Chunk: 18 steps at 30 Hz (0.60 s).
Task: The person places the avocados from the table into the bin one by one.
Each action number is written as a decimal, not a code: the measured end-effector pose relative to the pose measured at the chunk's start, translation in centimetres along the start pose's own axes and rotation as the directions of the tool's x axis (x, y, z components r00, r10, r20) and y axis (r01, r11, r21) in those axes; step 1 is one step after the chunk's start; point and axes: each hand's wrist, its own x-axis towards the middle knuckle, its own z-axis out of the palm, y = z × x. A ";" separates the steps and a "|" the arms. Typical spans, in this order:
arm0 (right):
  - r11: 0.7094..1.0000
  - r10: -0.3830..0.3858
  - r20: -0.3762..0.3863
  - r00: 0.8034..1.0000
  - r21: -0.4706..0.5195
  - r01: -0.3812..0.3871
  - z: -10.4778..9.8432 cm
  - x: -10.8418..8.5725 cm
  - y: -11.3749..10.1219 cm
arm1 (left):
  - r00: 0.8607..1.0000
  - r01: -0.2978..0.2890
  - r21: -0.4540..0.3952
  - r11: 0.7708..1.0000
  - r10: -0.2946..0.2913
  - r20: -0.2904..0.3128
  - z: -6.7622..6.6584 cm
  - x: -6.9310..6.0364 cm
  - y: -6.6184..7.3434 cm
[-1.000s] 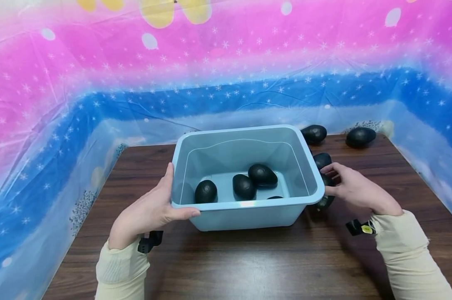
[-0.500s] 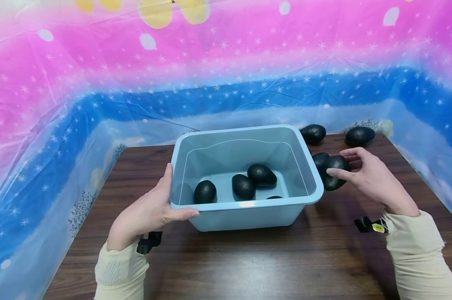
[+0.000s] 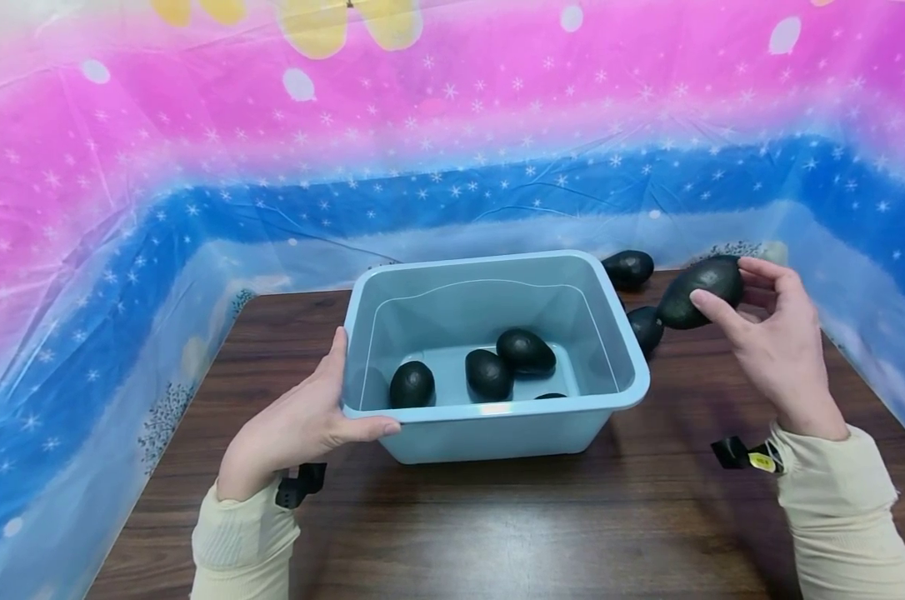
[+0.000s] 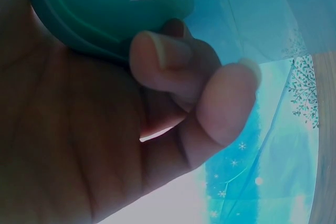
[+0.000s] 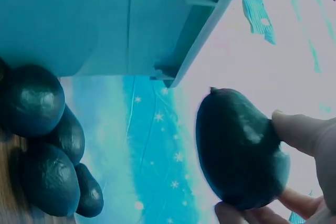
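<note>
A dark avocado (image 3: 700, 292) is raised above the table, to the right of the light blue plastic bin (image 3: 490, 429). My right hand (image 3: 778, 342) grips it between thumb and fingers; the right wrist view shows the same avocado (image 5: 239, 150) from below, stem end up. With the thumb over the front rim and the fingers along the left side, my left hand (image 3: 302, 417) holds the bin's left front corner. Inside the bin lie several avocados, among them one at the left (image 3: 412, 385) and a pair touching near the middle; another is mostly hidden behind the front wall.
Beside the bin's right wall more avocados rest on the wooden table (image 3: 497, 525), one (image 3: 645, 330) partly hidden by the bin and another (image 3: 630, 268) at the back. A patterned pink and blue cloth (image 3: 437, 200) stands as a wall around the table.
My right hand has picked up an avocado from beside the bin and moved it up and to the right. My left hand and the bin stay in place.
</note>
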 end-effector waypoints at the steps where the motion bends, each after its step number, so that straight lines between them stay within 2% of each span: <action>1: 1.000 -0.013 -0.027 1.000 0.027 0.014 0.1 -0.1 -0.1 | 1.000 0.004 0.009 1.000 -0.004 0.003 0.0 0.0 0.0; 5: 0.988 -0.066 -0.103 0.993 0.131 0.079 0.6 -0.3 -0.7 | 1.000 0.013 0.027 1.000 -0.013 0.010 0.0 0.0 0.1; 8: 0.954 -0.095 -0.156 0.983 0.268 0.135 1.1 -0.5 -1.2 | 1.000 0.005 0.015 1.000 -0.005 0.006 0.0 0.0 0.0; 11: 0.879 -0.121 -0.213 0.969 0.431 0.204 1.6 -0.8 -1.9 | 1.000 0.006 0.017 1.000 -0.006 -0.001 0.0 0.0 0.1; 13: 0.810 -0.142 -0.244 0.959 0.528 0.254 1.8 -1.1 -2.5 | 1.000 0.012 0.017 1.000 -0.012 -0.001 0.0 -0.1 0.1; 16: 0.724 -0.179 -0.282 0.942 0.610 0.321 2.0 -1.5 -3.6 | 1.000 0.018 0.024 1.000 -0.019 0.000 0.0 -0.1 0.1; 18: 0.681 -0.209 -0.301 0.931 0.638 0.359 2.2 -1.8 -4.2 | 1.000 0.017 0.022 1.000 -0.017 0.001 0.0 -0.1 0.1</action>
